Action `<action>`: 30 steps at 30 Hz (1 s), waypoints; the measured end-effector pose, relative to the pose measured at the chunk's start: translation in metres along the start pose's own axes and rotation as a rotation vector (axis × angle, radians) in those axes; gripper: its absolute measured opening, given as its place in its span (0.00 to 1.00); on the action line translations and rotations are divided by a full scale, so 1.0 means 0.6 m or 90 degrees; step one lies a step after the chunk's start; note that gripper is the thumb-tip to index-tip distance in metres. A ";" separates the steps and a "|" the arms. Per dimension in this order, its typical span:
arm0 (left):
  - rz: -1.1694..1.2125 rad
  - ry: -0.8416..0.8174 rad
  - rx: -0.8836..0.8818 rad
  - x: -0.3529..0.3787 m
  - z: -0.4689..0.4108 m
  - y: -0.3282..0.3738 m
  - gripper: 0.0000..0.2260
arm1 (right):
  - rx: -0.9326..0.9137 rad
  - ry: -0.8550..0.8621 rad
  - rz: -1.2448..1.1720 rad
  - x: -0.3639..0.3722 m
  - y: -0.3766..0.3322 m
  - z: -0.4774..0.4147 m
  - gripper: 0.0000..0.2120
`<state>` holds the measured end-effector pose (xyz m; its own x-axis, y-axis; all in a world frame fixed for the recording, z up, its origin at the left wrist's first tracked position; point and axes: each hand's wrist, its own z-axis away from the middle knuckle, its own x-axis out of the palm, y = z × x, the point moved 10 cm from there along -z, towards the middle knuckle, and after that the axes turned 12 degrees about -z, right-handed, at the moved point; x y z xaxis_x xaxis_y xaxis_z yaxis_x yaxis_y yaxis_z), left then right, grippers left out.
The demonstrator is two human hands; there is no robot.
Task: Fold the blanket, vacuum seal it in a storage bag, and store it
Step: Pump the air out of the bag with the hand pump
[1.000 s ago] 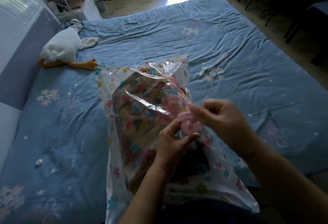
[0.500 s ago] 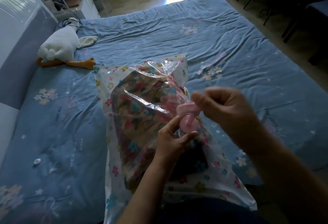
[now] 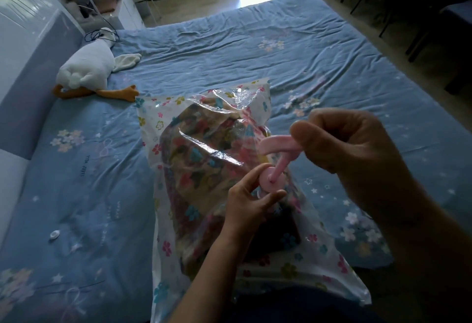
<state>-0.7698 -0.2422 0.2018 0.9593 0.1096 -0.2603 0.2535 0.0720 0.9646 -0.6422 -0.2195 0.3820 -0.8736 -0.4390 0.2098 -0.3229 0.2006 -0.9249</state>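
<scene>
The right hand (image 3: 357, 149) curls tight round the pink pump handle (image 3: 277, 145) (its rod slants down below). The left hand (image 3: 251, 202) pinches the pump barrel (image 3: 268, 182), upright on the storage bag (image 3: 163, 243), with the blanket (image 3: 194, 169) inside underneath.

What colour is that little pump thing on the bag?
Pink. The pump shows clearly in the head view, the only one here.
</scene>
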 end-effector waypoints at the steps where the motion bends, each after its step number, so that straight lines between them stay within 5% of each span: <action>1: -0.006 0.000 0.003 0.000 0.000 0.000 0.27 | 0.000 -0.006 0.003 0.001 0.001 0.000 0.22; 7: -0.010 0.003 -0.004 -0.001 0.004 -0.006 0.24 | 0.189 0.050 0.255 -0.042 0.181 0.040 0.20; 14: -0.007 -0.005 -0.004 0.000 -0.002 -0.003 0.27 | -0.021 0.040 0.063 -0.016 0.020 0.001 0.27; 20: -0.012 0.007 -0.008 0.002 0.007 -0.007 0.24 | 0.206 0.058 0.203 -0.046 0.189 0.048 0.22; 26: -0.006 0.009 0.000 -0.004 -0.001 -0.001 0.25 | 0.014 -0.001 -0.003 0.003 0.006 0.011 0.24; 30: -0.022 0.009 0.008 -0.003 0.001 0.000 0.24 | 0.040 0.011 0.080 -0.011 0.063 0.018 0.20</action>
<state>-0.7716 -0.2430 0.2021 0.9483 0.1209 -0.2934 0.2877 0.0629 0.9557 -0.6448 -0.2187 0.3419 -0.9121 -0.3983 0.0967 -0.1879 0.1966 -0.9623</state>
